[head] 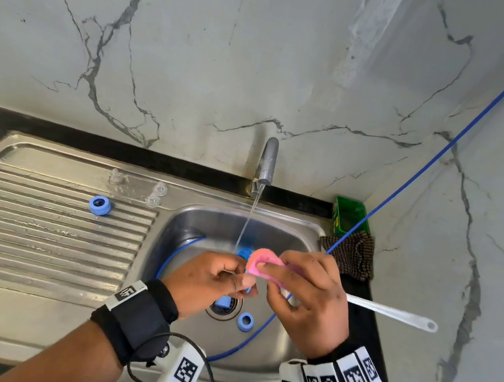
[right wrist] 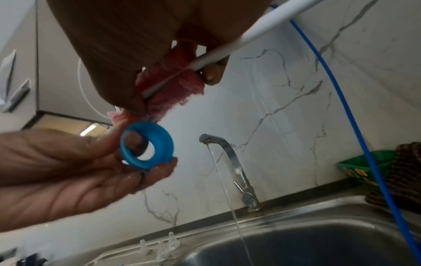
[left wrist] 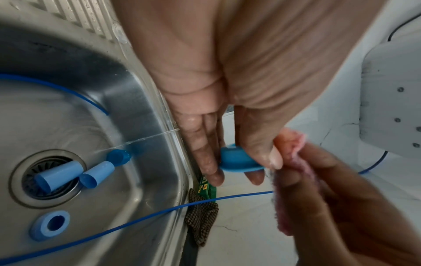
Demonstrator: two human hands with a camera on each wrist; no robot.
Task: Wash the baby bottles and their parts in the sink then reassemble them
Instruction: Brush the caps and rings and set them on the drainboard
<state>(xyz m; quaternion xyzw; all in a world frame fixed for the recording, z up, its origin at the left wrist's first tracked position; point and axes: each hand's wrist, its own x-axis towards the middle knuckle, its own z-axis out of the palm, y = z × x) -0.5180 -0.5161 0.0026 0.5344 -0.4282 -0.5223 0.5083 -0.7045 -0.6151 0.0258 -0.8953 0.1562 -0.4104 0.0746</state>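
Blue plastic bottle collar ring pinched in left hand between thumb and fingertips, above steel sink basin. Right hand curled round pink sponge-headed bottle brush with white handle, sponge touching ring. Tap running. Two blue caps and second blue ring near drain. Three clear teats and third blue ring on drainboard.
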